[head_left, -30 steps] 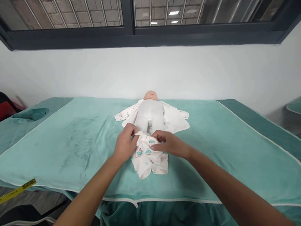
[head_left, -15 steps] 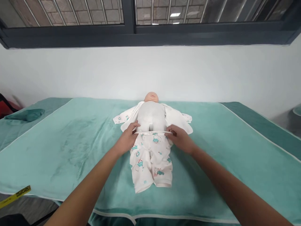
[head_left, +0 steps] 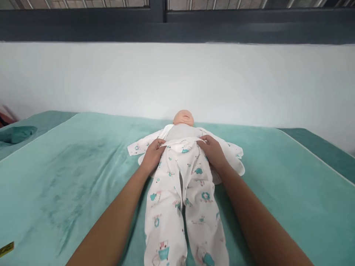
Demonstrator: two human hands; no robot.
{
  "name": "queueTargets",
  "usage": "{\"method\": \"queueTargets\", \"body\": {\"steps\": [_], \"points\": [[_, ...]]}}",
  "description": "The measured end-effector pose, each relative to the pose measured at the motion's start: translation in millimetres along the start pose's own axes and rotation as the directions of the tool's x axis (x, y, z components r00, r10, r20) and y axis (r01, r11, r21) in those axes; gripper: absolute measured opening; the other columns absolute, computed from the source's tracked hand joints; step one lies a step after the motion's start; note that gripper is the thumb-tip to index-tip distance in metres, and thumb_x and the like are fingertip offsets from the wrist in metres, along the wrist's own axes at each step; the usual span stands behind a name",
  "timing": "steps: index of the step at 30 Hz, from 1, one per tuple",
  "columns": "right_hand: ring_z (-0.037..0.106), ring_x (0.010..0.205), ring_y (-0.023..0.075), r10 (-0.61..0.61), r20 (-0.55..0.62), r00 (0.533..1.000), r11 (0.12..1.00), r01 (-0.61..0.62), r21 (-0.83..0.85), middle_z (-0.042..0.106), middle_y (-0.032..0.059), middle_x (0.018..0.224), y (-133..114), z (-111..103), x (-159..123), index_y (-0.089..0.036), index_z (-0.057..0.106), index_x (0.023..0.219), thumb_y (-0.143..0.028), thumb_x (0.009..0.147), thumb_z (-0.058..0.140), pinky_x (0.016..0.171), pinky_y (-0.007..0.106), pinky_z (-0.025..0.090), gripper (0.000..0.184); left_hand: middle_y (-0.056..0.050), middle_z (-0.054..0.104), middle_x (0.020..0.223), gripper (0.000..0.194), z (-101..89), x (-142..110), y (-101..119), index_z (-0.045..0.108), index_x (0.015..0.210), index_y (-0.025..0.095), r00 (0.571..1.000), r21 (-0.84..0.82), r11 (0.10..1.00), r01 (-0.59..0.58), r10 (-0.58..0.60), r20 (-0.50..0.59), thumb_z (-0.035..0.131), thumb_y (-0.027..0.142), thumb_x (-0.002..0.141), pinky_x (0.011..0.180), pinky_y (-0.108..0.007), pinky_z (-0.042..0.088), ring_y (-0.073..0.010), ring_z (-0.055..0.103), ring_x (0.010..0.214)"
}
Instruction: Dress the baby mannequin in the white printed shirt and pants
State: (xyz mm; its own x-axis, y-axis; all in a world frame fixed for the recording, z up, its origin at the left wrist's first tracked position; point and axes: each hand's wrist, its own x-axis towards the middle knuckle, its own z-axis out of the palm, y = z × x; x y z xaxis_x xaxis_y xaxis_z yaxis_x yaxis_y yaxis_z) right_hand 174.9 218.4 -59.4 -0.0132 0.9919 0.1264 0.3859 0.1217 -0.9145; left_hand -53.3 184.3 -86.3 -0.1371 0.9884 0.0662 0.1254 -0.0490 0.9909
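A baby doll (head_left: 183, 117) lies on its back, its head toward the wall. White printed baby trousers (head_left: 177, 162) cover its lower body, with the waistband up over the belly. My left hand (head_left: 154, 153) pinches the waistband at its left end. At the right end, my right hand (head_left: 212, 149) grips the same band between thumb and fingers. Beneath the doll a white printed baby shirt (head_left: 144, 144) is spread open, its sleeves out to both sides. The lower ends of the trouser legs run past the bottom of the view.
A light green blanket (head_left: 83, 166) covers the surface under the doll. Behind it rises a white wall (head_left: 177, 77) with a dark window frame (head_left: 111, 26) above. Green folded cloth (head_left: 19, 133) lies at the far left, and a yellow strip (head_left: 7, 248) shows at the lower left.
Both hands have moved toward the doll's head, drawing the waistband from the lower legs up to the belly. The trousers, bunched at first, are now stretched out. The camera view has come closer.
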Motion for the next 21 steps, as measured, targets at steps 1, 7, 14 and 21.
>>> {"method": "queueTargets", "body": {"steps": [1,7,14,21], "points": [[0.045,0.061,0.0148,-0.006,-0.012,1.0,1.0,0.007,0.014,0.051,-0.0048,0.062,4.5,1.5,0.7,-0.022,0.058,0.078,-0.042,0.075,0.059,0.058,0.027,0.035,0.021,0.006,0.051,0.062,0.015,1.1,0.3,-2.3,0.054,0.09,0.022,0.999,0.019,0.999,-0.033,0.033,-0.021,0.056,0.03,0.078,0.051,-0.022,0.034,-0.0119,0.045,0.053],[0.058,0.089,0.0206,-0.233,-0.1,0.967,0.971,0.225,-0.08,0.066,0.0034,0.095,15.4,1.5,-3.3,-0.021,0.062,0.094,-0.038,0.077,0.061,0.082,0.034,0.044,0.024,-0.006,0.063,0.109,0.016,-2.6,2.1,3.7,0.06,0.095,0.021,0.908,0.345,0.849,-0.401,0.418,0.027,0.053,0.029,0.083,0.088,-0.031,0.045,-0.02,0.057,0.101],[0.06,0.087,0.0224,-0.284,-0.02,0.959,0.936,0.272,-0.225,0.071,0.0038,0.092,2.9,0.4,7.5,-0.022,0.066,0.088,-0.032,0.083,0.049,0.079,0.035,0.044,0.02,0.0,0.063,0.076,0.013,5.6,35.0,37.8,0.058,0.09,0.022,0.955,0.567,0.777,-0.273,0.29,0.063,0.048,0.028,0.087,0.075,-0.03,0.042,-0.0199,0.056,0.076],[0.057,0.071,0.0197,0.182,0.044,0.982,0.943,-0.187,0.275,0.064,0.0023,0.074,19.7,5.9,32.4,-0.02,0.06,0.08,-0.043,0.065,0.07,0.064,0.032,0.047,0.029,0.0,0.064,0.074,0.017,13.8,57.0,24.1,0.061,0.081,0.019,0.987,0.317,0.942,-0.109,0.141,-0.079,0.064,0.035,0.077,0.068,-0.027,0.042,-0.0165,0.056,0.072]]}}
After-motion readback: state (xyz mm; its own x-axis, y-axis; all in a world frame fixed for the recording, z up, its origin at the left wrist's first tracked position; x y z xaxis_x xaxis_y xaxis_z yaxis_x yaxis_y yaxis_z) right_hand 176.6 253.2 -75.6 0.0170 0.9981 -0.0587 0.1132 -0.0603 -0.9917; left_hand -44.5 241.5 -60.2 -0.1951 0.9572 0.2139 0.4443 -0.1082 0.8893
